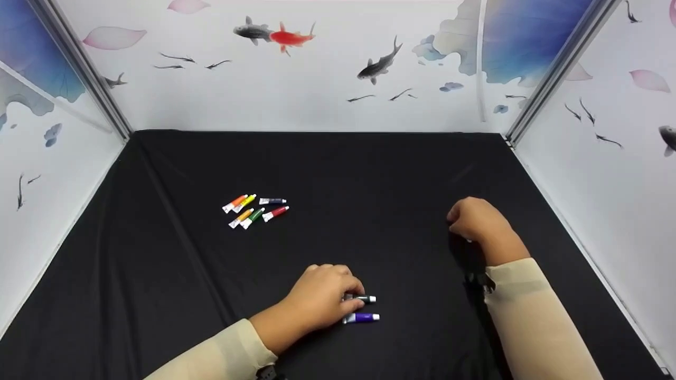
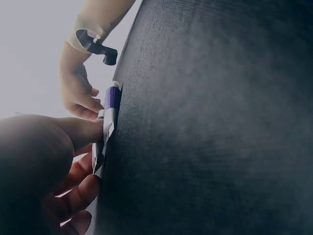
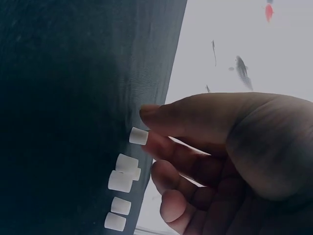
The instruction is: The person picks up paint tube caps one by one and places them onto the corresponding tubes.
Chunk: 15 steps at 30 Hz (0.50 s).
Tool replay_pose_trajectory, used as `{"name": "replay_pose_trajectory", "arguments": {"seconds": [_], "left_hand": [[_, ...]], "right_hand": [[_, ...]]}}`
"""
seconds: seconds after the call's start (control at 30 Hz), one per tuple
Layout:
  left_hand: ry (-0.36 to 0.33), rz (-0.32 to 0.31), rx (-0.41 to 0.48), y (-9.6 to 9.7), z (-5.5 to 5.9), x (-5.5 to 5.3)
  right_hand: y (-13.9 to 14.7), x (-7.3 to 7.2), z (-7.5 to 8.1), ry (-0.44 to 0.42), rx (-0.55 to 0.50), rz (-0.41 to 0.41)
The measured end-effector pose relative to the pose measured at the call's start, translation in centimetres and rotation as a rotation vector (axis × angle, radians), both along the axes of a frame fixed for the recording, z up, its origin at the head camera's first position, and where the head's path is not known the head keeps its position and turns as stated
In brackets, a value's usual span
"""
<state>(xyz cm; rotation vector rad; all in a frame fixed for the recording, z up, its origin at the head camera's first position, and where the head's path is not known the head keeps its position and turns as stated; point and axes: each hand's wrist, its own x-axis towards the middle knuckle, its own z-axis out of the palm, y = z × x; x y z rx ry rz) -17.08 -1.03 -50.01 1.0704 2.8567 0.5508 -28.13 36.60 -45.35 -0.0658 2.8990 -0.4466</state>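
Note:
Near the front middle of the table, my left hand (image 1: 323, 294) pinches a dark paint tube (image 1: 364, 299) between thumb and fingers. A purple paint tube (image 1: 363, 317) lies alongside, close to the thumb; the left wrist view shows the purple tube (image 2: 113, 98) beside the held one. Over at the right, my right hand (image 1: 478, 221) is low over the cloth. The right wrist view shows a small white cap (image 3: 138, 136) at its thumb and index fingertips, seemingly pinched. Several more white caps (image 3: 120, 181) lie below it on the cloth, mostly hidden in the head view.
Several paint tubes lie grouped at the left, among them a red tube (image 1: 275, 213), a green tube (image 1: 252, 218) and a yellow tube (image 1: 244, 203). A black cloth (image 1: 338, 174) with creases covers the table. White panels (image 1: 317, 89) with painted fish enclose the back and sides.

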Motion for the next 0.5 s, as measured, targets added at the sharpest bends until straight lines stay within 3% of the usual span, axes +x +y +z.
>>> {"name": "replay_pose_trajectory", "arguments": {"seconds": [0.5], "left_hand": [[-0.063,-0.001,-0.030,0.21,0.05,0.12]], "right_hand": [[0.22,-0.05,-0.03,-0.006,0.042,-0.006]]}}
